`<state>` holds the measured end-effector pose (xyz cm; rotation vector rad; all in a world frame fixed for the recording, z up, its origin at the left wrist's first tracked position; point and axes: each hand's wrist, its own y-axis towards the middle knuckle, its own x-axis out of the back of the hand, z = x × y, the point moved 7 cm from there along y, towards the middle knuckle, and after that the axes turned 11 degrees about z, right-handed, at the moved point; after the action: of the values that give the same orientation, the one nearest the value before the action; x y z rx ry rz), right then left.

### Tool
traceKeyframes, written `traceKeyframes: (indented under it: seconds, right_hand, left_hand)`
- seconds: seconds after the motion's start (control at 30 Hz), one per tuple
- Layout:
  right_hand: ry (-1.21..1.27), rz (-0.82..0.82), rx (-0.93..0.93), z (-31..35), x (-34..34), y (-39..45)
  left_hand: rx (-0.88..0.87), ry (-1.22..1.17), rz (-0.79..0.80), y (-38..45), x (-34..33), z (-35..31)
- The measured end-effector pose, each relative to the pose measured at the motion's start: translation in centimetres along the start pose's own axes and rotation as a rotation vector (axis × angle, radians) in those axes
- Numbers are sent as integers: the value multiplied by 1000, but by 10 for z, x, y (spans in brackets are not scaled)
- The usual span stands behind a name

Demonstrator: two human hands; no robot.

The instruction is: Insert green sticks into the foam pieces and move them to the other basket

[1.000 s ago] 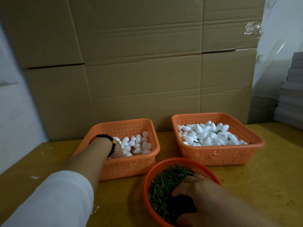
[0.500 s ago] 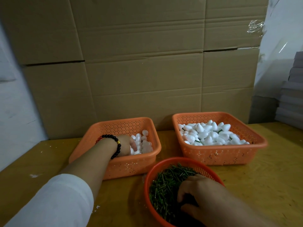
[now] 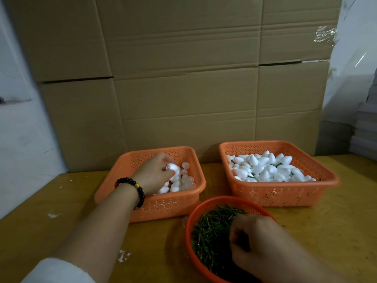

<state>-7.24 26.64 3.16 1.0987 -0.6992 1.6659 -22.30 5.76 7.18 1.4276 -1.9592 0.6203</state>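
My left hand (image 3: pixel 153 173), with a dark bead bracelet on the wrist, reaches into the left orange basket (image 3: pixel 163 205) and grips a white foam piece (image 3: pixel 172 167) lifted above the loose pile of foam pieces (image 3: pixel 179 183). My right hand (image 3: pixel 257 242) is down in the round red basket (image 3: pixel 188 227) of short green sticks (image 3: pixel 212 229), its fingers curled into the sticks; whether it pinches one is hidden. The right orange basket (image 3: pixel 281 195) holds many foam pieces (image 3: pixel 265 168), some with green sticks showing.
All three baskets stand on a yellow wooden table (image 3: pixel 336 221). Stacked cardboard boxes (image 3: pixel 183 78) form a wall right behind the baskets. White foam crumbs (image 3: pixel 123 255) lie on the table at the front left. Grey stacked items (image 3: pixel 365 129) sit at the far right.
My left hand has moved right and farther back inside the left basket and lifted a foam piece. My right hand stays in the green sticks, shifted slightly.
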Motion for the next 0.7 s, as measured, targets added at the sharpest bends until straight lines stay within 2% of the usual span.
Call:
traceKeyframes:
  seconds: [0.1, 0.17, 0.27, 0.37, 0.5, 0.7]
  right_hand:
    - [78, -28, -30, -3, 2, -2]
    - [101, -37, -28, -3, 2, -3]
    - [102, -35, -36, -4, 1, -3]
    - [85, -31, -36, -2, 1, -4]
    - [31, -47, -17, 3, 0, -3]
    - [35, -70, 24, 6, 2, -4]
  left_hand:
    - [-85, -278, -158, -18, 4, -7]
    - [-138, -525, -178, -33, -4, -12]
    - [-222, -961, -35, -53, -23, -27]
    - [-291, -1295, 235, -71, -43, -50]
    - [-333, -1414, 455, -89, -59, -74]
    - [-387, -1388, 546, -103, -68, -94]
